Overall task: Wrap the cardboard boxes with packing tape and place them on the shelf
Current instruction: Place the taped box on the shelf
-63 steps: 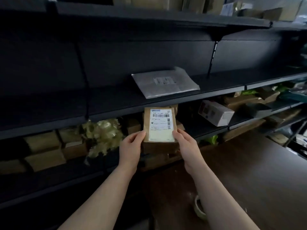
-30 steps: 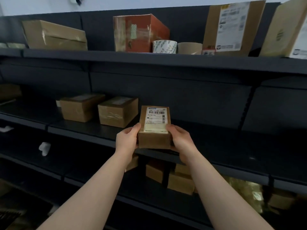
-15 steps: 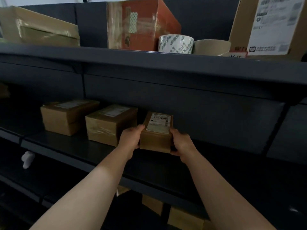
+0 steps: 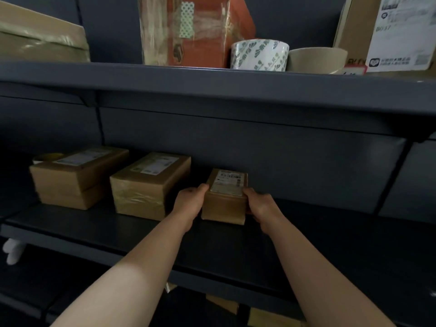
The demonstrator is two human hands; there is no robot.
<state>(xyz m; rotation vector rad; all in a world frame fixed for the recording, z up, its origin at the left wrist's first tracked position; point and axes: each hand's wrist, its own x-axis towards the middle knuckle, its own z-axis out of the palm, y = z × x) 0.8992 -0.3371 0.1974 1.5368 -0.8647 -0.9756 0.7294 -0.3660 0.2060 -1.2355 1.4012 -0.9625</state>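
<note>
Both hands, left hand (image 4: pixel 191 202) and right hand (image 4: pixel 259 204), clamp the small taped brown cardboard box (image 4: pixel 226 196) by its sides, probably to keep it square on the dark metal shelf (image 4: pixel 118 230), next to two bigger taped boxes (image 4: pixel 146 185).

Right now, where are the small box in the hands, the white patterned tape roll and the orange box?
small box (image 4: pixel 223 208), head view, its brown front side
white patterned tape roll (image 4: pixel 259 56), head view, its printed outer side
orange box (image 4: pixel 203 43), head view, its taped front face
</note>
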